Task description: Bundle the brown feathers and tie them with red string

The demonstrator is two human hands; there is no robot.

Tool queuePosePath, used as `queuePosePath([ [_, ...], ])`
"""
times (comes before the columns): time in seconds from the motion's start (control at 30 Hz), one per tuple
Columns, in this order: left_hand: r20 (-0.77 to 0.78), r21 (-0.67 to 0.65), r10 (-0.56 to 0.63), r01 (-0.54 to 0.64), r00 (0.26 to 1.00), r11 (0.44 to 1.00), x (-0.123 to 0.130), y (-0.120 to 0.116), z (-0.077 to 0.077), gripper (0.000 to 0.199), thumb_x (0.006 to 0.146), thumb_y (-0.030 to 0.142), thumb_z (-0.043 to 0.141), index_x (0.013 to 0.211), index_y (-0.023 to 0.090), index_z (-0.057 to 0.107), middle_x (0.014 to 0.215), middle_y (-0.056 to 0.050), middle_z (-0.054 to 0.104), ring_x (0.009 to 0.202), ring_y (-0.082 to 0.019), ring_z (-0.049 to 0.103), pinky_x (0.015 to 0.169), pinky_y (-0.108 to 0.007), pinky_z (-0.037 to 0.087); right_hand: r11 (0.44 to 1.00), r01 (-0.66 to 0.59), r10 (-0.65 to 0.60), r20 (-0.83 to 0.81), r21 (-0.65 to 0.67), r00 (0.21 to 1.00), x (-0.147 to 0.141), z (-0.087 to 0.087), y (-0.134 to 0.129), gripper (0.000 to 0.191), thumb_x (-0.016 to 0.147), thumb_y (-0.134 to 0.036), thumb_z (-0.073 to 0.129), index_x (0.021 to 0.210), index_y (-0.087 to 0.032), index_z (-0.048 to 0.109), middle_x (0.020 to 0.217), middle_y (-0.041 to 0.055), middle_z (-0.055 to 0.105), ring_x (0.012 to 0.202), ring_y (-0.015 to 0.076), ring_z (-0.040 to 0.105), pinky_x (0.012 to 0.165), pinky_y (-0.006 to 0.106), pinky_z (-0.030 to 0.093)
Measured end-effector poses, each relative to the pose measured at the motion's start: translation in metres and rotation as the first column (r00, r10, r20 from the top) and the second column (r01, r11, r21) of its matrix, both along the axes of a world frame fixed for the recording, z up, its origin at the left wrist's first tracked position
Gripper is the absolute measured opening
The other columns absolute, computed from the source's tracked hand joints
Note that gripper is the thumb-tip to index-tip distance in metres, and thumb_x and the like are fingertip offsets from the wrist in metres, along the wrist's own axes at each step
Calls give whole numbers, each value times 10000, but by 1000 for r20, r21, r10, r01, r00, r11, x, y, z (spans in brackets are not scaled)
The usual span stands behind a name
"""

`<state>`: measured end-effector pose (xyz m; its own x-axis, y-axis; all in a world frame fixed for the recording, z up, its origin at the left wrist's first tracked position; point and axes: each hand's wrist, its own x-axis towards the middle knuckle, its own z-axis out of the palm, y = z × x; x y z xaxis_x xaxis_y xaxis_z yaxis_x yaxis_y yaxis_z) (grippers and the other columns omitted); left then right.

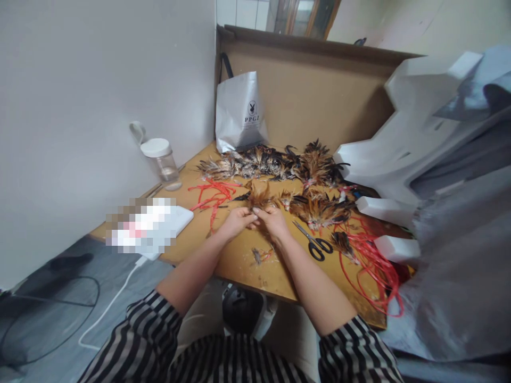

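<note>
Both my hands meet over the middle of the wooden table, pinching the base of a brown feather bunch [260,196]. My left hand [240,221] has its fingers closed at the quill ends. Thumb to thumb with it, my right hand [272,221] grips the same bunch from the other side. The feathers fan out away from me, tan with some dark tips. Black-handled scissors [318,246] lie on the table to the right of my right hand. Below my hands are small feather scraps [261,255] with bits of red strip.
Heaped feathers [259,162] line the back, with more brown bundles [319,210] at right. Red plastic strips lie left [215,194] and in a tangle [375,260] right. A lidded bottle [163,165], a silver bag [239,114] and white foam [367,127] stand around. A white cable [107,306] hangs left.
</note>
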<state>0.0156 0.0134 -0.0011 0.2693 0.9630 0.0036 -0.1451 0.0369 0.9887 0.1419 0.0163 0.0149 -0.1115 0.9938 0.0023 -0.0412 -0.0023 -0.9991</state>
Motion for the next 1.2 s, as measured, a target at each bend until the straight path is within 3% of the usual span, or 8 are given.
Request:
queuePosePath([
  [0.2, 23, -25, 19, -19, 1000, 1000, 0, -1, 1, 279, 613, 356, 683, 667, 91, 616, 600, -58, 641, 500, -81, 551, 555, -211, 442, 993, 75, -84, 100, 85, 991, 2, 0, 1, 410, 556, -461, 669, 438, -168, 408, 408, -61, 397, 411, 56, 304, 413, 210, 221],
  [0.37, 10, -14, 40, -40, 999, 999, -1, 0, -4, 269, 618, 358, 674, 624, 96, 613, 571, -53, 632, 487, -81, 542, 532, -205, 427, 991, 12, -31, 141, 136, 990, 3, 1, 1, 375, 595, -438, 651, 429, -158, 466, 426, -43, 428, 428, 63, 334, 422, 210, 241],
  [0.6, -15, -7, 46, -46, 999, 999, -2, 3, -6, 247, 621, 338, 678, 639, 97, 625, 547, -46, 622, 452, -79, 524, 504, -204, 417, 996, -50, 42, 106, 78, 993, 5, 0, 2, 351, 617, -463, 635, 506, -149, 526, 479, -20, 522, 459, 86, 436, 472, 216, 325],
  [0.7, 68, -35, 112, -110, 991, 993, -3, 4, -5, 256, 609, 338, 693, 669, 96, 633, 618, -56, 648, 505, -86, 551, 535, -206, 431, 977, -77, 44, 168, 200, 985, 8, 0, 4, 288, 645, -431, 622, 671, -144, 610, 606, 2, 590, 558, 113, 510, 549, 230, 386],
  [0.77, 160, -75, 146, -135, 976, 988, -5, 5, -4, 265, 608, 338, 698, 702, 96, 640, 701, -70, 667, 592, -102, 585, 596, -218, 451, 923, -100, 3, 253, 371, 967, 9, 0, 4, 282, 653, -374, 629, 834, -158, 633, 787, 35, 632, 705, 143, 560, 656, 258, 421],
  [0.9, 301, -139, 117, -77, 947, 987, -6, 3, -1, 273, 614, 312, 706, 769, 96, 648, 788, -93, 676, 740, -140, 615, 729, -266, 460, 772, -195, -194, 515, 605, 835, 9, 0, 0, 349, 700, -278, 596, 1035, -177, 589, 990, 86, 607, 889, 181, 548, 795, 297, 402],
  [1.03, 350, -188, 104, -38, 931, 981, -4, 0, 2, 227, 599, 260, 721, 724, 93, 632, 752, -80, 674, 736, -144, 619, 749, -278, 465, 771, -233, -330, 685, 593, 650, 5, -1, -3, 283, 764, -265, 522, 1025, -175, 583, 885, 88, 620, 821, 192, 553, 735, 284, 397],
  [1.2, 368, -218, 90, -8, 925, 976, -2, 0, 0, 182, 633, 227, 699, 740, 100, 624, 765, -79, 671, 727, -140, 620, 730, -276, 479, 768, -234, -392, 726, 597, 565, 5, -1, -3, 226, 805, -290, 476, 964, -191, 603, 854, 78, 633, 788, 186, 560, 699, 261, 373],
])
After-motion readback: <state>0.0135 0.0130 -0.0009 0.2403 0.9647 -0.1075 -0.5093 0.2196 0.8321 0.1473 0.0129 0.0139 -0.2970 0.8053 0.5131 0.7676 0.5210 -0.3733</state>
